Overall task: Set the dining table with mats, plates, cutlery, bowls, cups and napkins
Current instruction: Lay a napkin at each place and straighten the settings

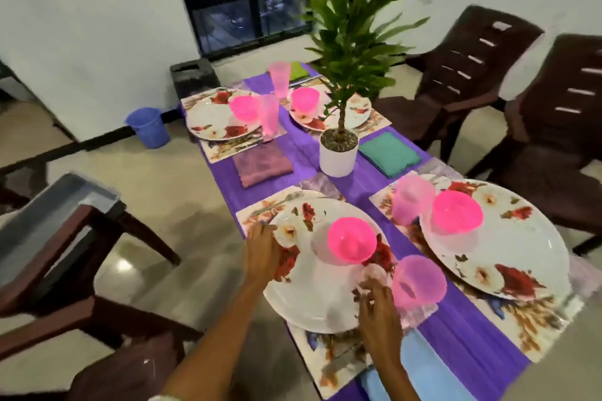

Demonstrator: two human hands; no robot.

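Note:
The nearest floral plate lies on a floral mat over the purple table cover. My left hand grips its left rim and my right hand holds its right rim. A pink bowl sits on this plate, with a pink cup just to its right. A fork lies on the mat beyond the plate, and a light blue napkin lies under my right wrist. The setting to the right has a plate, bowl and cup.
Two more settings with plates, pink bowls and cups stand at the far end. A potted plant stands mid-table between a purple napkin and a teal napkin. Dark chairs ring the table; a blue bin is on the floor.

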